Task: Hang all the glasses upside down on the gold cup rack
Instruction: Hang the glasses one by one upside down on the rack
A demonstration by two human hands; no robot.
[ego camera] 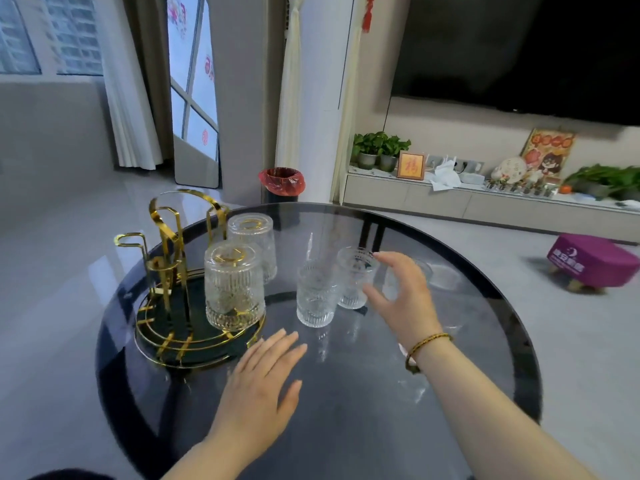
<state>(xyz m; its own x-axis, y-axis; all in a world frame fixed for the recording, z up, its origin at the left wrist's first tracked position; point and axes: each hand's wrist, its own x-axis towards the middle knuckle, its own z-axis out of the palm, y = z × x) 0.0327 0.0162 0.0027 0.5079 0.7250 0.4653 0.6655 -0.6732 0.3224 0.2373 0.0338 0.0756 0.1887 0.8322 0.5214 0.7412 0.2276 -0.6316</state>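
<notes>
The gold cup rack (166, 237) stands on a dark round tray at the table's left. Two ribbed glasses hang upside down on it: a near glass (232, 285) and a far glass (254, 244). Two more glasses stand upright on the table, one in the middle (315, 296) and one behind it (353, 275). Another glass (424, 271) shows partly behind my right hand. My right hand (403, 296) is open with fingers spread, just right of the rear upright glass, not gripping it. My left hand (263, 386) hovers flat and open near the tray's front edge.
The round dark glass table (346, 410) has its edge close on all sides. Beyond it are a red-lined bin (281, 181), a purple stool (592, 263) on the floor at right, and a low cabinet with plants.
</notes>
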